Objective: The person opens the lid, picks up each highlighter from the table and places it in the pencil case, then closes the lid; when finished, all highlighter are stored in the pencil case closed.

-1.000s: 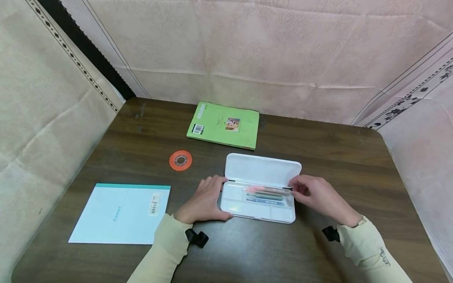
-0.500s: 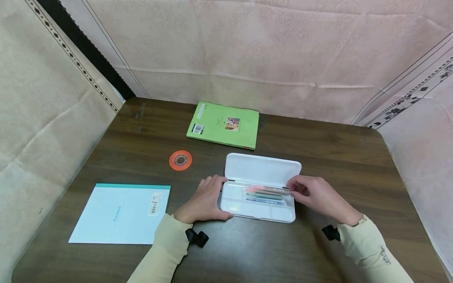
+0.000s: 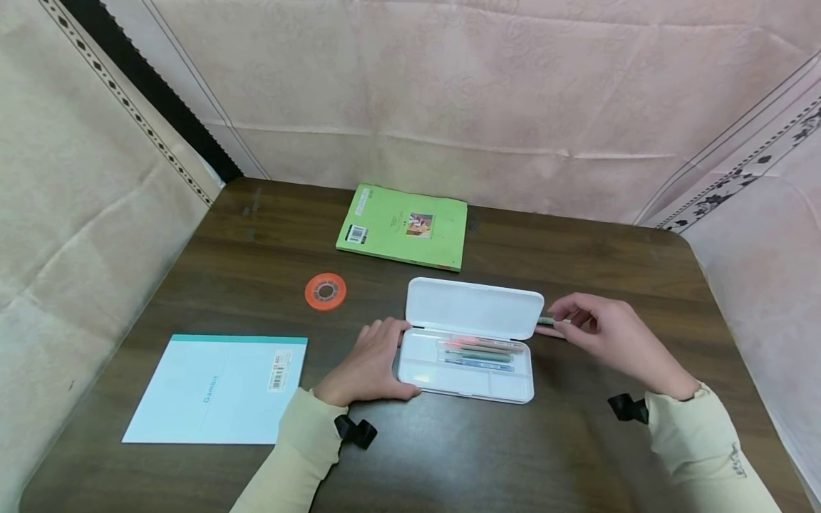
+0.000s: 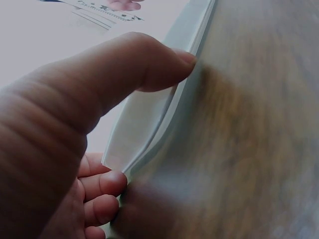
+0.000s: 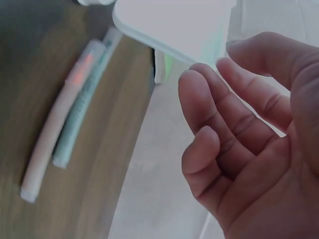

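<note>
An open white pencil case (image 3: 420, 362) lies on the table, its lid (image 3: 474, 308) tipped back. Several pens (image 3: 481, 353) are in its tray. My left hand (image 3: 372, 363) holds the case at its left end, with the thumb (image 4: 159, 64) on the front edge and the fingers round the left side. Right of the lid, my right hand (image 3: 603, 335) hovers over two pens on the table, one pink (image 5: 55, 129) and one green (image 5: 82, 107). In the right wrist view its fingers are loosely bent, apart from both pens, and hold nothing.
A green book (image 3: 404, 228) lies at the table's back edge. An orange tape roll (image 3: 325, 292) sits left of the case. At the left front is a pale blue notebook (image 3: 218, 392). Cloth (image 3: 462, 85) hangs behind the table.
My right hand has moved from the case's right end out to the right and slightly back, over the two pens. The left hand and the case have stayed in place.
</note>
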`<action>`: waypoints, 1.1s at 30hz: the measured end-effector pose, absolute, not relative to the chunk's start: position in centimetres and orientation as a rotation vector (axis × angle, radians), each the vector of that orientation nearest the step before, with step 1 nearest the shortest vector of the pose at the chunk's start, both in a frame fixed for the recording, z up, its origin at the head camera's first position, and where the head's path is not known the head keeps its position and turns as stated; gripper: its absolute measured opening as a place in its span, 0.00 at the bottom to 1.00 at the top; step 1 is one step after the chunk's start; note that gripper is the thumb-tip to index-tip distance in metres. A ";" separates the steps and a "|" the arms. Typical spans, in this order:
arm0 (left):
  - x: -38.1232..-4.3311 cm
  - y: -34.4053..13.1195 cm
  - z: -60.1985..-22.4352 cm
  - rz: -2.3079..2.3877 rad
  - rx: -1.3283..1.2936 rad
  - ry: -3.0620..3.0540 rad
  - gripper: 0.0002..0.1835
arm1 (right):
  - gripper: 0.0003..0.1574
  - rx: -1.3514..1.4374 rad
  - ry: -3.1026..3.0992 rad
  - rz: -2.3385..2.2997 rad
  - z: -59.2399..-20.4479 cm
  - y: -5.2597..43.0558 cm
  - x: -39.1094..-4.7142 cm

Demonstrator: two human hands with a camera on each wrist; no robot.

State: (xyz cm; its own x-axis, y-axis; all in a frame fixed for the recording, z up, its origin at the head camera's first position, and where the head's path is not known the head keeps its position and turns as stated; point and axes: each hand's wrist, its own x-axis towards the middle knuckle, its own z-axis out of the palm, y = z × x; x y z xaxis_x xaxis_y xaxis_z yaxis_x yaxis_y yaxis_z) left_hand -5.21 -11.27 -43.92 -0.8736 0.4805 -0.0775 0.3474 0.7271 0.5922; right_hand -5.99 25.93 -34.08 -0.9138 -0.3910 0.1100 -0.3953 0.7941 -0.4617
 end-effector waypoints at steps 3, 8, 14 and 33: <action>-5.2 -11.2 -43.9 0.860 0.658 2.705 0.51 | 0.08 0.627 -2.970 0.764 -33.7 26.6 -6.2; -5.1 -11.3 -43.9 0.863 0.651 2.703 0.51 | 0.08 0.574 -2.999 0.771 -33.7 27.7 -7.0; -5.1 -11.2 -43.9 0.860 0.642 2.702 0.51 | 0.09 0.502 -3.059 0.744 -34.5 29.0 -8.1; -5.1 -11.2 -43.8 0.866 0.642 2.702 0.51 | 0.12 0.390 -3.231 0.838 -39.0 31.8 -10.2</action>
State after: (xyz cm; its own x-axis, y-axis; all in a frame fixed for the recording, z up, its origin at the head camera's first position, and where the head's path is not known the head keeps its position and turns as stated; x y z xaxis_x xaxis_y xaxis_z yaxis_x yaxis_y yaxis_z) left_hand -5.10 -11.18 -43.80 -0.8770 0.4731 -0.0843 0.3359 0.7290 0.5964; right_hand -10.18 31.79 -39.01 -0.9495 -0.2749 -0.1515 -0.1665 0.8504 -0.4992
